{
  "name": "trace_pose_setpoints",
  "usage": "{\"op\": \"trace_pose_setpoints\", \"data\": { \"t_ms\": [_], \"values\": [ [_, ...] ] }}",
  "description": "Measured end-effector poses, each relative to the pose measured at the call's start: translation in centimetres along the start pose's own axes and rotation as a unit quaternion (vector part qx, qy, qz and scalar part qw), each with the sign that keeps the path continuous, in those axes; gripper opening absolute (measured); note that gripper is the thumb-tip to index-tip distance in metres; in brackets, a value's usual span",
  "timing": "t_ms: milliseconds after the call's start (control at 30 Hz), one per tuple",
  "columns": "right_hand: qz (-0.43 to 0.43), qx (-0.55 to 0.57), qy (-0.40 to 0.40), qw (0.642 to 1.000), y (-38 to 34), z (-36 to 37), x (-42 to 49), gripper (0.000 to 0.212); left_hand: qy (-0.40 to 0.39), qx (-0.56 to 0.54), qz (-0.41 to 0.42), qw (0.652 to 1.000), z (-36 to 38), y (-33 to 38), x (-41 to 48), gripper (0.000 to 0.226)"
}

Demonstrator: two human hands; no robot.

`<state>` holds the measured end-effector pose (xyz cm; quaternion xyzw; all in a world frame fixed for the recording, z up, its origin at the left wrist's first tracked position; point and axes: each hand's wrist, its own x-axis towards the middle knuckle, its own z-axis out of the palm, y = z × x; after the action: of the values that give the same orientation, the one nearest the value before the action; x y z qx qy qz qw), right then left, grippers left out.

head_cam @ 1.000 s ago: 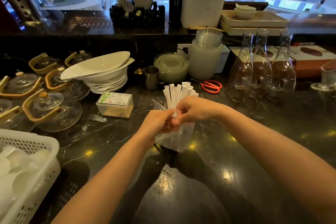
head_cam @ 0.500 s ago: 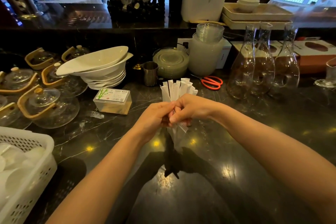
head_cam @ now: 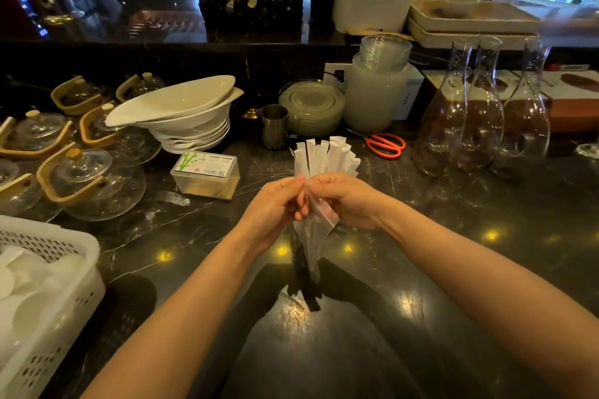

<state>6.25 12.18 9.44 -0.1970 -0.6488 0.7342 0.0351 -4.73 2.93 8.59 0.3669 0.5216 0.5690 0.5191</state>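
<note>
Head view: polished black marble countertop [head_cam: 453,269] with pale veins, showing glare spots.

Subject item: bundle of white paper sleeves [head_cam: 327,155], flat, narrow, square-ended, fanned upright above the fingers. The lower half sits inside a clear plastic bag [head_cam: 316,236], thin and crinkled, with a reddish strip near its mouth. The bundle is held in the air over the middle of the counter, in front of the steel cup [head_cam: 275,126].

Grip: left hand [head_cam: 275,207] pinches the bundle at mid-length, thumb and forefinger closed tight. Right hand [head_cam: 343,201] meets it from the other side, fingers curled round the same point with bag film caught under them. Fingertips of both hands touch.

Surroundings: lidded clear toothpick box [head_cam: 205,173] to the left, stacked white ceramic bowls [head_cam: 181,113] behind it, glass teapots [head_cam: 94,181] with wooden handles, perforated white plastic basket [head_cam: 48,301], orange-handled scissors [head_cam: 385,144], three glass carafes [head_cam: 466,126].

Change from one second ago: the bag hung broad and loose below the hands; it is now drawn into a narrow tapering tail. Both hands remain on the bundle.
</note>
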Motion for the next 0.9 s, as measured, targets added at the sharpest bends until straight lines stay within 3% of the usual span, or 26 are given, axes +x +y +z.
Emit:
{"op": "trace_pose_setpoints", "data": {
  "t_ms": [233,367,500,700,900],
  "values": [
    [0.013,0.014,-0.013,1.0,0.0,0.2,-0.2,0.024,0.008,0.043,0.016,0.999,0.0,0.0,-0.1,0.041],
    [0.04,-0.069,-0.003,0.997,-0.9,0.0,-0.7,0.032,-0.006,0.087,0.005,0.996,0.1,0.4,-0.1,0.034],
    [0.061,-0.195,0.032,0.978,-2.0,0.2,-1.1,0.018,0.016,0.112,0.008,0.993,0.0,0.6,0.1,0.031],
    [0.082,-0.257,0.037,0.962,-3.0,-0.2,-1.4,0.021,0.006,0.096,-0.006,0.995,-0.2,0.6,0.2,0.038],
    [0.066,-0.246,0.06,0.965,-2.5,0.0,-1.1,0.023,0.001,0.041,-0.05,0.998,-0.4,0.5,0.4,0.042]
  ]
}}
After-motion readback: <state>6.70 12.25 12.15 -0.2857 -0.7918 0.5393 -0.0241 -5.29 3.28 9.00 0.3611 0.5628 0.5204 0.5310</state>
